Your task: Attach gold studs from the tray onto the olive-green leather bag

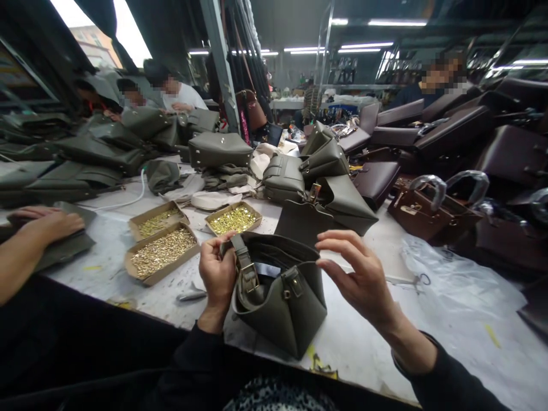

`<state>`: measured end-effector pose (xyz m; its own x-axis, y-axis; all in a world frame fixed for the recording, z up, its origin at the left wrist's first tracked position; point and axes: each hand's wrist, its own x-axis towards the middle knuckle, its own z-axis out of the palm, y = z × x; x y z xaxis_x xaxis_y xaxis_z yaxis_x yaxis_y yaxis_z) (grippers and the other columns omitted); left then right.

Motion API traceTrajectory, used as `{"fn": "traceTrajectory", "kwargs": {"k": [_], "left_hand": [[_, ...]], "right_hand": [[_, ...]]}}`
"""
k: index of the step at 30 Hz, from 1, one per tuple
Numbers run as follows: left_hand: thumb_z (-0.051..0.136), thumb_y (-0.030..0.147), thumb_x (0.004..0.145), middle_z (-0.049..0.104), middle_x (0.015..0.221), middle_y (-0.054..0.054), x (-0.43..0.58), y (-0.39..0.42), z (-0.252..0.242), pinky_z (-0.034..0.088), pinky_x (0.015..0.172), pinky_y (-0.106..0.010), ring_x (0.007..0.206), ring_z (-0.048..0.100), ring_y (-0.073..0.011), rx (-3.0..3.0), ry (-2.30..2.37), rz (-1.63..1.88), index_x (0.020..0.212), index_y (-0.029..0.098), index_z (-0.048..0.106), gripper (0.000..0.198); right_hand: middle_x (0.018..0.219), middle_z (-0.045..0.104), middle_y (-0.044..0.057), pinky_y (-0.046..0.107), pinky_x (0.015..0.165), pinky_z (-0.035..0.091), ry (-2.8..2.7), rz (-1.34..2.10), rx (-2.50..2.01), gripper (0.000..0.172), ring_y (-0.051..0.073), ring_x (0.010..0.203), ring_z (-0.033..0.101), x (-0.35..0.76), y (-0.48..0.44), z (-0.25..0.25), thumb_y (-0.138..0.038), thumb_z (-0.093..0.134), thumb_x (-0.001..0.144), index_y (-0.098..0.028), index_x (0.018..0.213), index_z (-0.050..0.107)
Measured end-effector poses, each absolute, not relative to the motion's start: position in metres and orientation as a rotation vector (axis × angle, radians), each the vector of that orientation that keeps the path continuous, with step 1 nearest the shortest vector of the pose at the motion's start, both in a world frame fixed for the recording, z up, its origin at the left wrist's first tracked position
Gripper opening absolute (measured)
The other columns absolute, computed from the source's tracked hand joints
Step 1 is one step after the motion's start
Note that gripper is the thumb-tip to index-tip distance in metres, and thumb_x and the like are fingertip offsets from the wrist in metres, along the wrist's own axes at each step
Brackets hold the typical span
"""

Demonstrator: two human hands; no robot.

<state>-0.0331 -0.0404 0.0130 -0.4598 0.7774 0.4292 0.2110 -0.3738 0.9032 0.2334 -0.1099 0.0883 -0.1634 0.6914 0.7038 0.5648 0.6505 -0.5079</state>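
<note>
A dark olive handbag [274, 319] stands on the near edge of the table, its top gaping and a pale patch showing inside. My left hand [217, 273] is closed on the bag's left upper edge, beside a strap with a gold buckle [249, 275]. On the bag's near side is a small tab with a metal ring [287, 294]. My right hand [357, 274] is raised at the bag's right rim, fingers curved and apart, with the fingertips close to the edge. Whether they touch the rim I cannot tell. Nothing shows between those fingers.
Cardboard trays of small gold-coloured metal pieces [162, 251] lie left of the bag. A co-worker's hand [53, 225] rests on olive leather at far left. Olive bags [220, 149] are heaped behind, brown bags [432, 208] at right, near clear plastic wrap [462, 285].
</note>
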Motion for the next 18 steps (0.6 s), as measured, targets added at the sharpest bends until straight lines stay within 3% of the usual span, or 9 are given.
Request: {"fn": "traceTrajectory", "kwargs": {"k": [4,10,12,14,18], "left_hand": [[0.068,0.025,0.084,0.076,0.105,-0.009,-0.042,-0.039,0.006,0.057,0.096,-0.042,0.105,0.073,-0.0237,1.231,1.359,1.889,0.094,0.021,0.052,0.020],[0.068,0.030,0.086,0.072,0.121,-0.014,-0.051,-0.039,0.009,0.052,0.107,-0.045,0.118,0.068,-0.0260,1.324,1.256,1.667,0.107,0.017,0.060,0.025],[0.066,0.037,0.089,0.069,0.130,-0.016,-0.062,-0.038,0.008,0.050,0.110,-0.045,0.123,0.065,-0.0278,1.388,1.229,1.563,0.113,0.017,0.064,0.031],[0.062,0.048,0.093,0.067,0.134,-0.017,-0.075,-0.036,0.004,0.047,0.112,-0.048,0.127,0.062,-0.0306,1.465,1.174,1.461,0.120,0.017,0.066,0.042],[0.046,0.071,0.094,0.062,0.142,-0.020,-0.105,-0.032,-0.005,0.042,0.117,-0.053,0.135,0.056,-0.0357,1.525,0.935,1.287,0.135,0.018,0.062,0.069]], "right_hand": [[0.136,0.059,0.013,0.053,0.107,0.048,-1.948,0.172,-1.074,0.047,0.032,0.132,0.051,0.231,-0.124,0.036,-0.044,0.071,0.093,-0.026,0.134,0.058],[0.160,0.037,0.013,0.064,0.119,0.034,-1.816,0.375,-1.314,0.069,0.037,0.150,0.033,0.219,-0.124,-0.025,-0.050,0.070,0.091,-0.030,0.151,0.042],[0.161,0.038,0.016,0.064,0.119,0.035,-1.626,0.576,-1.412,0.078,0.037,0.147,0.039,0.217,-0.118,-0.043,-0.054,0.067,0.091,-0.028,0.156,0.032],[0.155,0.048,0.017,0.059,0.116,0.042,-1.470,0.801,-1.431,0.081,0.035,0.140,0.050,0.216,-0.112,-0.059,-0.056,0.064,0.092,-0.025,0.158,0.028],[0.146,0.059,0.012,0.050,0.114,0.046,-1.435,0.998,-1.402,0.066,0.033,0.136,0.055,0.215,-0.107,-0.080,-0.057,0.064,0.089,-0.027,0.146,0.047]]}}
